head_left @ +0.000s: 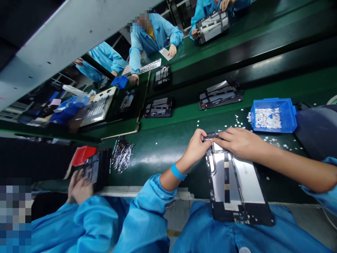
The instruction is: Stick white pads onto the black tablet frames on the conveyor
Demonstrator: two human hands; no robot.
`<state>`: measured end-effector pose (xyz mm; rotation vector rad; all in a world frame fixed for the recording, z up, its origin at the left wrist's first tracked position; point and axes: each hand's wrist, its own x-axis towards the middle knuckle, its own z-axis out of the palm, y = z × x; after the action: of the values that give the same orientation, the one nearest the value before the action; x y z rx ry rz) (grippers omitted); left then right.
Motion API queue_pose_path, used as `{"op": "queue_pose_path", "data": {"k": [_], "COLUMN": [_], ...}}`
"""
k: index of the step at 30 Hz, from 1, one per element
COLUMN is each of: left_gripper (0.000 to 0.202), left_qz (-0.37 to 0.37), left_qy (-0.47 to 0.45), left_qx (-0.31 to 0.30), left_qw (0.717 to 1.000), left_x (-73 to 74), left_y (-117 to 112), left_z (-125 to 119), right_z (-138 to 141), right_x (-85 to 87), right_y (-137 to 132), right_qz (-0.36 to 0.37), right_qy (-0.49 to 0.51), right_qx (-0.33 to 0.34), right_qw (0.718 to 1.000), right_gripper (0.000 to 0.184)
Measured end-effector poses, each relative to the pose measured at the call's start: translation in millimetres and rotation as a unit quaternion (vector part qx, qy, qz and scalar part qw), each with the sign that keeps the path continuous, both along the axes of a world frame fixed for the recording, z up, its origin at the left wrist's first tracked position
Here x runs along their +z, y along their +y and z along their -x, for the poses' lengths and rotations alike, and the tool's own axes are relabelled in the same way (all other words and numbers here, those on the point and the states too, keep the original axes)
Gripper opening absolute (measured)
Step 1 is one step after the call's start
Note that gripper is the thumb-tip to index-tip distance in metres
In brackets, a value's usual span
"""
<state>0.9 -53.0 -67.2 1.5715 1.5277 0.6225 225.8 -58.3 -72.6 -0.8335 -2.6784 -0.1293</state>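
An opened tablet (218,179), with silver battery panels and black flex cables exposed, lies tilted across the table's near edge, its lower end over my lap. My left hand (197,144) is closed on its far left corner, the thumb on the inner face. My right hand (238,142) rests over the far end of the tablet, fingers close together and bent down beside the left thumb. Whatever its fingertips pinch, if anything, is hidden. Small pale bits (244,221) show on the tablet's black lower end.
A blue bin (292,114) of white pieces stands to the right, with loose pieces scattered around it. More opened tablets (219,95) lie beyond. To the left are a pile of thin metallic parts (122,156), a red bin (84,155) and a co-worker's hands (80,188). Other workers sit opposite.
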Motion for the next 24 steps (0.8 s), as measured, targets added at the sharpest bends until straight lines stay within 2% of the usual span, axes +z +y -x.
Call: {"op": "queue_pose_path", "data": {"k": [6,12,16,19,21,24], "left_gripper": [0.017,0.014,0.016,0.016,0.019,0.037], "left_qz": [0.024,-0.006,-0.033,-0.019,-0.050,-0.108], "left_qy": [-0.057,-0.037,0.000,0.009,0.014,0.023], "left_qx": [0.022,0.030,0.016,-0.003,-0.004,0.025], "left_qw": [0.998,0.999,0.999,1.000,0.999,0.994], "left_x": [-6.3,-9.3,-11.2,-8.7,-5.3,-2.3], "left_y": [1.8,-4.7,3.1,7.1,-2.7,-43.9], "left_z": [-5.5,-5.0,-8.1,-7.2,0.6,20.3], "right_z": [-2.0,-3.7,-1.1,-5.6,-17.6,-45.4], "right_x": [-2.1,-4.0,-3.8,3.3,8.4,7.1], "right_y": [0.6,-2.2,-0.4,-1.3,-11.9,-50.0], "right_qz": [-0.011,-0.022,-0.012,-0.002,0.014,0.080], "right_qy": [-0.005,-0.002,0.009,0.017,0.048,0.134], "right_qx": [0.003,-0.004,-0.012,-0.024,-0.072,-0.222], "right_qw": [1.000,1.000,1.000,1.000,0.996,0.963], "right_gripper": [0.034,0.032,0.031,0.032,0.034,0.036]}}
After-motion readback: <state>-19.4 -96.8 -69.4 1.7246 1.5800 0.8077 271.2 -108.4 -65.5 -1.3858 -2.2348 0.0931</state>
